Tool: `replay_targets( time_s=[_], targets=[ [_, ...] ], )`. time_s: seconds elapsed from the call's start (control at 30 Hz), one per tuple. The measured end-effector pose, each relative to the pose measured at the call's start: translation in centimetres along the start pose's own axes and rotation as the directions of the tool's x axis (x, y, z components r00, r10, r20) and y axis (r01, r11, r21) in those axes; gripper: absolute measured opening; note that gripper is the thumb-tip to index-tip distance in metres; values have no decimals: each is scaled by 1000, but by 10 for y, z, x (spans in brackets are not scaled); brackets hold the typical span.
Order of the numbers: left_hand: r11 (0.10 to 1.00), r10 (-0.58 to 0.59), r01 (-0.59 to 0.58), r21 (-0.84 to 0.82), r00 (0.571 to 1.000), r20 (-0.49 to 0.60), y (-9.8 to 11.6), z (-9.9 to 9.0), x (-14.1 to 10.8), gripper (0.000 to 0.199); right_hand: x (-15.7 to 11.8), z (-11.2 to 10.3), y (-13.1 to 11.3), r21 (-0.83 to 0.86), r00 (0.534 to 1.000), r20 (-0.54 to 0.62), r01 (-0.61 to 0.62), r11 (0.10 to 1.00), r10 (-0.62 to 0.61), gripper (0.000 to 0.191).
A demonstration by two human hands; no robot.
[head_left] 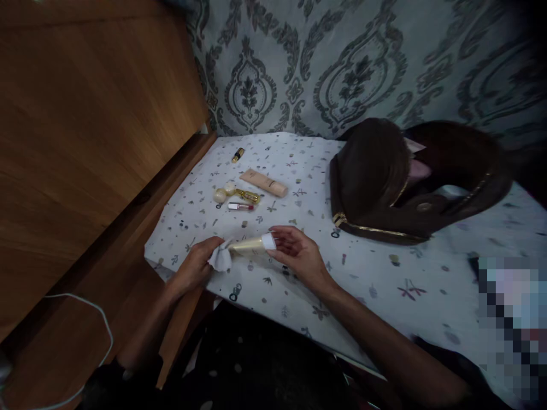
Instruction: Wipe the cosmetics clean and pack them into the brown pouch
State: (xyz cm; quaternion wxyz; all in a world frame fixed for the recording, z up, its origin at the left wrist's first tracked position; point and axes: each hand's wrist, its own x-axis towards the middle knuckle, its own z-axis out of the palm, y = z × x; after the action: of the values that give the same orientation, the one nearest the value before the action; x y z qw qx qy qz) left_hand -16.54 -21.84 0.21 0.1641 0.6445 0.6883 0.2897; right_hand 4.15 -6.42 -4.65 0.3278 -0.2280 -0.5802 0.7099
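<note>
A pale yellow squeeze tube [248, 246] with a white cap lies level between my two hands, just above the printed cloth. My right hand [297, 250] grips its cap end with thumb and fingers. Pinched in my left hand [200, 260] is a white wipe or tissue [221, 258], which touches the tube's flat end. Beyond them lie a lip colour tube [240, 206] with a clear-and-white end, a gold bottle [248, 196], two cream-coloured balls [224, 192] and a beige cosmetic tube [264, 182].
A small black-and-gold lipstick [238, 155] lies farther back. An open dark brown bag [384, 182] with gold zips stands at the right rear. The patterned cloth [363, 273] covers the table. Wooden furniture [94, 114] rises at left, with a white cable [96, 304] below. A blurred-out object [513, 307] lies at right.
</note>
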Motion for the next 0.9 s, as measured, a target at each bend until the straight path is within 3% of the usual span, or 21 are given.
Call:
replay_targets(
  time_s=[0.1, 0.23, 0.3, 0.4, 0.53, 0.63, 0.73, 0.9],
  targets=[
    [995, 81, -73, 63, 989, -123, 10, 14, -2, 26, 3, 2, 2, 205, 989, -86, -97, 974, 116, 45],
    [937, 251, -158, 312, 925, -285, 34, 42, -1, 41, 3, 8, 1, 499, 969, -106, -142, 855, 222, 39],
    [903, 307, -186, 387, 910, -279, 48, 57, 1, 46, 3, 9, -1, 611, 956, -111, -150, 777, 272, 35],
    [887, 367, -273, 373, 906, -211, 66, 77, 4, 46, 3, 5, -3, 706, 930, -105, -181, 684, 353, 23],
    [869, 425, -356, 343, 893, -149, 76, 95, 8, 43, 2, -3, -6, 752, 880, -1, -312, 581, 474, 22],
    [836, 465, -370, 406, 870, -165, 74, 101, 17, 41, 0, -5, -6, 749, 859, 96, -395, 532, 502, 30],
    [812, 486, -345, 471, 847, -217, 70, 96, 34, 42, 0, -2, -4, 725, 869, 173, -431, 537, 464, 30],
    [868, 335, -173, 466, 896, -292, 60, 77, 61, 55, 1, 6, -8, 747, 877, 172, -413, 521, 448, 21]
  ],
)
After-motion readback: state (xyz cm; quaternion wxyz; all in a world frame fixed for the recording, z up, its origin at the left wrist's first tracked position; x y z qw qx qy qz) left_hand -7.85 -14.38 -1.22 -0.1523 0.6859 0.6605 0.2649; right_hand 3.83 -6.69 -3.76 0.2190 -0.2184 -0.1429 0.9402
